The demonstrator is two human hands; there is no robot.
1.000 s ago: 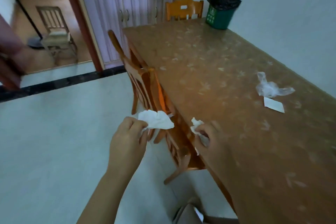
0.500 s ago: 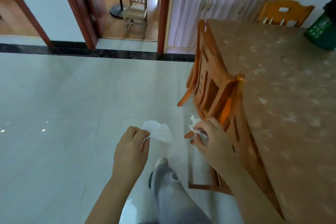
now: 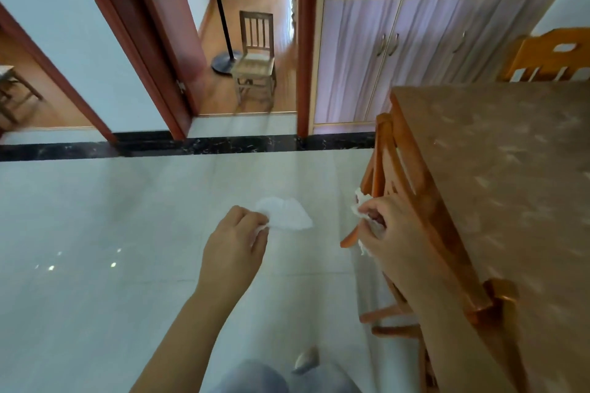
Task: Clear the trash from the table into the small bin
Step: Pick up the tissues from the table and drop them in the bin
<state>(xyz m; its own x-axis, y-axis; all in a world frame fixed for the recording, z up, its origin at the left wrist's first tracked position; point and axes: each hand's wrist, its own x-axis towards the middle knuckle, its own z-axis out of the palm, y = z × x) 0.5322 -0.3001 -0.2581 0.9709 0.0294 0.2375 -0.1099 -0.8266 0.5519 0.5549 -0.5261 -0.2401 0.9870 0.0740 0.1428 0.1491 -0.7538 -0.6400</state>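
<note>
Both grips stay closed on trash: left hand (image 3: 238,242) pinches a white tissue (image 3: 285,217), right hand (image 3: 388,233) clutches crumpled paper (image 3: 360,206) beside the desk (image 3: 498,169). View has swung off the desk; the bin is now out of sight, so I judge drop-off still pending.

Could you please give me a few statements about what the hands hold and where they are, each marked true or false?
1. The left hand pinches a white tissue. True.
2. The right hand is empty. False: it grips a crumpled tissue.
3. Both hands are over the table. False: the left is over the floor; the right is beside the table's edge, by the chair.
4. The small bin is in view. False: it is not visible.
5. A chair is tucked against the table. True.
</note>
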